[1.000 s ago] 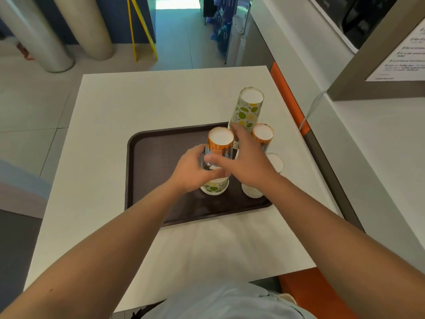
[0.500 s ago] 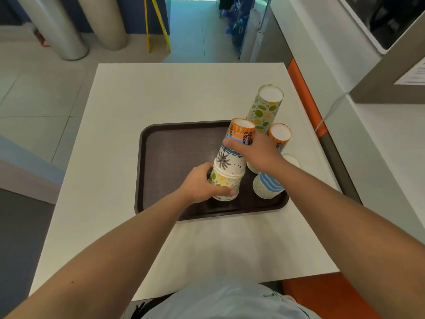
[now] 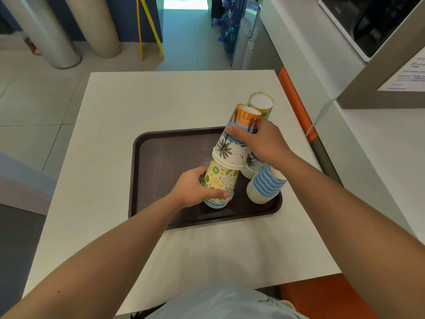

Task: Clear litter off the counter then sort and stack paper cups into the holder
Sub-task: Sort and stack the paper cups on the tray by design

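Observation:
A dark brown tray (image 3: pixel 165 162) lies on the white table (image 3: pixel 128 116). Several upside-down paper cup stacks stand on its right half. My right hand (image 3: pixel 262 143) grips an orange palm-tree cup (image 3: pixel 236 137), the top of a mixed stack. Beneath it sits a citrus-print cup (image 3: pixel 219 176), which my left hand (image 3: pixel 195 189) holds near the base. A blue wave-striped stack (image 3: pixel 264 185) stands to the right, another palm-print stack (image 3: pixel 251 166) behind it, and a tall citrus stack (image 3: pixel 261 103) at the back, partly hidden.
An orange bench edge (image 3: pixel 296 104) and a grey-white counter (image 3: pixel 368 139) run along the table's right side. Two pillars (image 3: pixel 57 31) and a yellow frame (image 3: pixel 149 31) stand on the tiled floor beyond. My pale shirt (image 3: pixel 225 305) shows at the bottom.
The palm-tree cup in my right hand has come up off the citrus cup and tilted. My left hand has stayed low on the stack's base.

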Motion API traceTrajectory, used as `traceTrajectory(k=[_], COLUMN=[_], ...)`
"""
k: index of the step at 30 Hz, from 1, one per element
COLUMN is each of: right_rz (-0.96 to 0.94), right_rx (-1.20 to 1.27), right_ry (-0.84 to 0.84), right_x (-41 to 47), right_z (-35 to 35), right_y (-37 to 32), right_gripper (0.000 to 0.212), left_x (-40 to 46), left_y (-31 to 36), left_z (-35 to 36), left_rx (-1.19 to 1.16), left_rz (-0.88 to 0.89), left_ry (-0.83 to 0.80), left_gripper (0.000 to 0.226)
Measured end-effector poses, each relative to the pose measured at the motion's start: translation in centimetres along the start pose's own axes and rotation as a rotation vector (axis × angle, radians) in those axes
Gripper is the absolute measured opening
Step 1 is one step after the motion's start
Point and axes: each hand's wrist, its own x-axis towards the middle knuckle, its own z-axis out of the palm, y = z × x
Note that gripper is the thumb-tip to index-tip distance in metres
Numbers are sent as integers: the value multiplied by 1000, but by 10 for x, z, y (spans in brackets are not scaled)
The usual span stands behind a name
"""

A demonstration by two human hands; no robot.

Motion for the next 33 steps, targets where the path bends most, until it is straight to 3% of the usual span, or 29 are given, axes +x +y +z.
traceTrajectory(k=[3,8,12,17,21,24,27,30,33], right_rz=[-1,20,13,7,96,204,232,139,-73], right_rx=[-14,42,81,9,-52,-114,-157,-187,-196], right_ry=[2,113,242,434,326,182,158,233,326], right_x=[1,0,1,-1,-4,-4,-6,-13,-22], right_z=[-3,-21,-49,-67,-54,-41,-33,-27,-19], right_y=[0,-5,-10,1,31,53,55,41,22], right_gripper=[19,25,19,55,63,83,88,102,78], left_x=[0,-1,-4,-7,-6,-6,-7,-8,-11], left_y=[1,0,0,4,7,7,8,12,17], left_z=[3,1,0,0,1,0,-2,-5,-9], left_rx=[-7,-17,-30,-73,-105,-115,-134,-168,-162], left_rz=[7,7,6,1,0,9,19,40,86], left_ry=[0,18,64,89,103,114,131,157,181], left_gripper=[70,78,76,72,65,65,67,66,66])
